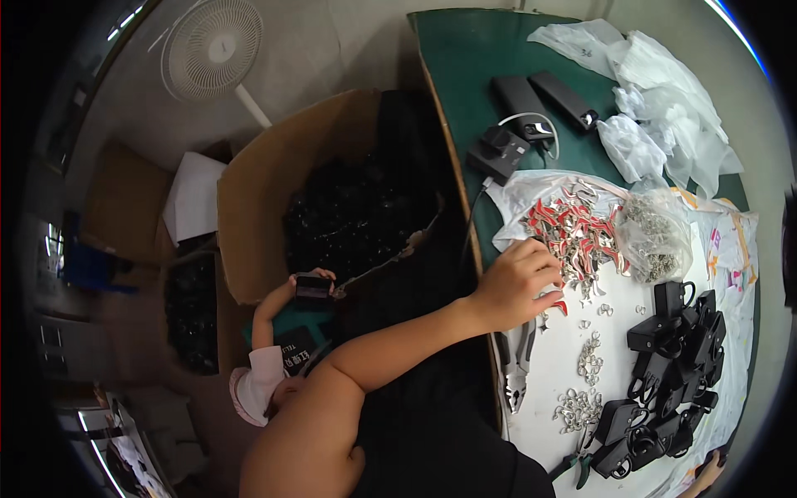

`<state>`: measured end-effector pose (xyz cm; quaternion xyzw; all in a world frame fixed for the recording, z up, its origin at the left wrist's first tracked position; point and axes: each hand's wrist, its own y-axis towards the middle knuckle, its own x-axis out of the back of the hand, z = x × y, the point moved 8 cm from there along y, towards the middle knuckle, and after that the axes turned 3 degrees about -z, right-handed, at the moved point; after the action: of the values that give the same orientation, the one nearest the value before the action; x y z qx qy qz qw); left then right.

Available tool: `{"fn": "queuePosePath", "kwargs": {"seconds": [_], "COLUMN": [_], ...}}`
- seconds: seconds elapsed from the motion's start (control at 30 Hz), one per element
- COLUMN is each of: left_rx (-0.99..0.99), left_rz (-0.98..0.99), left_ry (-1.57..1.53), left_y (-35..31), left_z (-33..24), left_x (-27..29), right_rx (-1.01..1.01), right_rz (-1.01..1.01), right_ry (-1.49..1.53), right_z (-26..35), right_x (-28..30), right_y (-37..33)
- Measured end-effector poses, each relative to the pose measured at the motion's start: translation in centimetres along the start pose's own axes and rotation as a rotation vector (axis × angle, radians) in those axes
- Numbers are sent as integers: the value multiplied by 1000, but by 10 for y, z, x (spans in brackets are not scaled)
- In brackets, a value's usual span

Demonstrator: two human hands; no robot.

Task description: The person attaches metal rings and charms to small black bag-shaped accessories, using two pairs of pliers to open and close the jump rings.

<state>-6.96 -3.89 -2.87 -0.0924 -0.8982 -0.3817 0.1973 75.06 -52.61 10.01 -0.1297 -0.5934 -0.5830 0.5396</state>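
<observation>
My left hand (521, 284) reaches over the near left edge of a heap of small red-and-silver metal pieces (581, 228). Its fingers are bent, with the thumb apart from them, and nothing clearly shows in its grasp. One red piece (561, 307) lies just by the thumb. Below the wrist rests a pair of pliers (516, 382). At the lower right rim is part of my right hand (707, 475); its fingers are mostly cut off, and a dark bit shows beside it. Between the hands lie small silver rings (579, 408), green-handled pliers (581, 466) and piled black cases with loops (677, 365).
A clear bag of silver parts (656, 236) adjoins the heap. Farther back are black power banks (523, 104), a cable and crumpled plastic bags (664, 108). Left of the table stands a large cardboard box (257, 207) of black items. A small person (270, 373) there holds a phone (314, 286).
</observation>
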Motion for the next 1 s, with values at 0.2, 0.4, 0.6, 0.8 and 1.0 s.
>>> {"fn": "queuePosePath", "kwargs": {"seconds": [0.2,0.4,0.6,0.8,1.0], "left_rx": [6,-59,-101,-138,-169], "left_rz": [7,124,273,447,659], "left_ry": [25,-59,-73,-172,-260], "left_y": [-3,10,16,18,21], "left_z": [1,-9,-6,-16,-34], "left_x": [7,-8,-9,-16,-17], "right_rx": [427,752,619,367,304], "right_rz": [439,302,513,267,78], "right_ry": [520,281,294,224,364], "right_z": [342,522,546,537,497], "right_x": [-24,-35,-46,7,27], "right_y": [-114,-302,-308,-330,-354]}}
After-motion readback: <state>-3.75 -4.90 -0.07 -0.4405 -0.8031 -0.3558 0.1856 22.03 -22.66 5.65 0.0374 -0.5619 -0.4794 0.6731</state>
